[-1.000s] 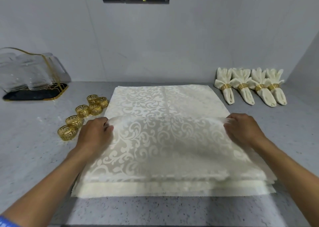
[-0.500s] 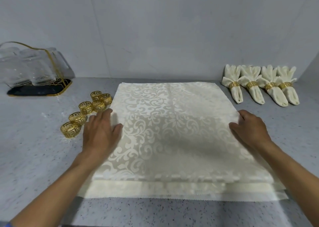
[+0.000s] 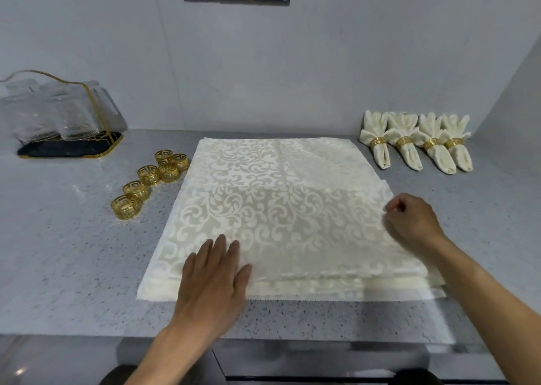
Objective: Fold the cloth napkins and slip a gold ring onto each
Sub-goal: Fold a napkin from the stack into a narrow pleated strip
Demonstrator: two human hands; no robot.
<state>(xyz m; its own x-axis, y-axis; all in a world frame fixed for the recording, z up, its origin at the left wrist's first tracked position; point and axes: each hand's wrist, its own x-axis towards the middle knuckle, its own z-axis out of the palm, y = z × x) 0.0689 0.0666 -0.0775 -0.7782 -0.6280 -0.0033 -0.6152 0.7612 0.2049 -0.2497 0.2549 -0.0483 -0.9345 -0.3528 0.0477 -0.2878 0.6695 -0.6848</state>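
Now the left hand (image 3: 212, 273) lies open and flat on the stacked damask napkins (image 3: 275, 209) — right hand (image 3: 411, 223) pinches their right edge. Loose gold rings (image 3: 149, 179) sit left of them. Best to anchor firmly — lift one layer only.

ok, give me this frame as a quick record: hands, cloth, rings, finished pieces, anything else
left hand: flat, palm down on the near left part of the cloth stack
right hand: fingers curled, pinching the stack's right edge
cloth stack: cream damask napkins lying flat, several layers, centre of the counter
loose gold rings: six, left of the stack
finished napkins: four, ringed, in a row at far right
other: clear glasses on a dark tray, far left
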